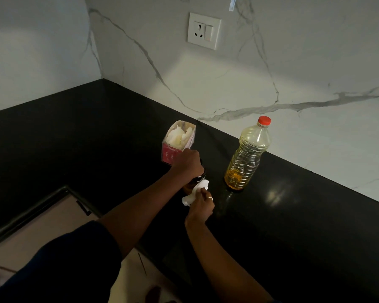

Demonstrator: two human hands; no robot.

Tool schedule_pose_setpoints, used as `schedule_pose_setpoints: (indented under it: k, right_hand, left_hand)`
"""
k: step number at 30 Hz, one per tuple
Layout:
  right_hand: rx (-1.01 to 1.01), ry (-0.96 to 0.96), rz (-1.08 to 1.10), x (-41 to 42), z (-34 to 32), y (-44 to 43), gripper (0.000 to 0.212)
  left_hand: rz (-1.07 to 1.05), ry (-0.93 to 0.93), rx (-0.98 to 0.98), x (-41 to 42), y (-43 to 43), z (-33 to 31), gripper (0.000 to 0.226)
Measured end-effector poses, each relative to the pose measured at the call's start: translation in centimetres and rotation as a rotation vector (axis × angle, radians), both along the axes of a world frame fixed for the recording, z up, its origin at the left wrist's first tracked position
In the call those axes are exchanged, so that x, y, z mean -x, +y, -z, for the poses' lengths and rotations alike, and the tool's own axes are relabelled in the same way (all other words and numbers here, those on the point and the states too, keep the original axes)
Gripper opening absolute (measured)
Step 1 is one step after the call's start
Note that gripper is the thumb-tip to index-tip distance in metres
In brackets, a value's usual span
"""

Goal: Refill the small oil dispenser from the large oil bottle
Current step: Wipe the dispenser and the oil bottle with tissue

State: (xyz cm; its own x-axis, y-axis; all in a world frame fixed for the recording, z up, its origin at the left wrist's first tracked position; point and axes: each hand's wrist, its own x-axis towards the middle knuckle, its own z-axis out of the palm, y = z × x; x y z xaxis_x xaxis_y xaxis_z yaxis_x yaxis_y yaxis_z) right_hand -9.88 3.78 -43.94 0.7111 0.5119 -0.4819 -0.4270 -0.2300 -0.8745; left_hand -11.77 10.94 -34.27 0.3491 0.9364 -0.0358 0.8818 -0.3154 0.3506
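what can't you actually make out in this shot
1. Small oil dispenser, head view: mostly covered by the left hand and the tissue, so its oil level and lid state cannot be told.
2. Right hand, head view: the fingertips are hidden in the tissue.
3. Tissue box, head view: the print is too small and dim to read.

Large oil bottle (247,154) upright, red-capped, oil low; small oil dispenser (193,182) dark (mostly hidden), near it.
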Motion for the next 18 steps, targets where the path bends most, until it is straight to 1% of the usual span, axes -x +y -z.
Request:
schedule_pose_setpoints:
  k: [4,8,13,16,18]
  right_hand:
    - [-0.129,0.001,0.048,0.4,-2.4,0.8,0.032]
    - [-0.196,0.086,0.021,-0.3,-3.3,1.6,0.034]
    - [-0.044,0.200,-0.038,-1.4,-1.8,2.1,0.032]
    - [0.029,0.167,0.001,-0.8,-1.6,2.0,0.032]
    - [0.018,0.112,0.042,-0.3,-2.2,1.9,0.034]
  left_hand:
    - [-0.019,0.004,-0.021,-0.2,0.0,0.1,0.029]
    - [-0.032,0.008,-0.032,-0.2,-0.1,0.1,0.030]
    - [-0.029,0.010,-0.006,-0.1,-0.1,0.1,0.029]
    - [-0.028,0.026,-0.005,-0.1,-0.1,0.1,0.029]
    - [-0.023,0.025,-0.008,0.0,0.1,0.1,0.030]
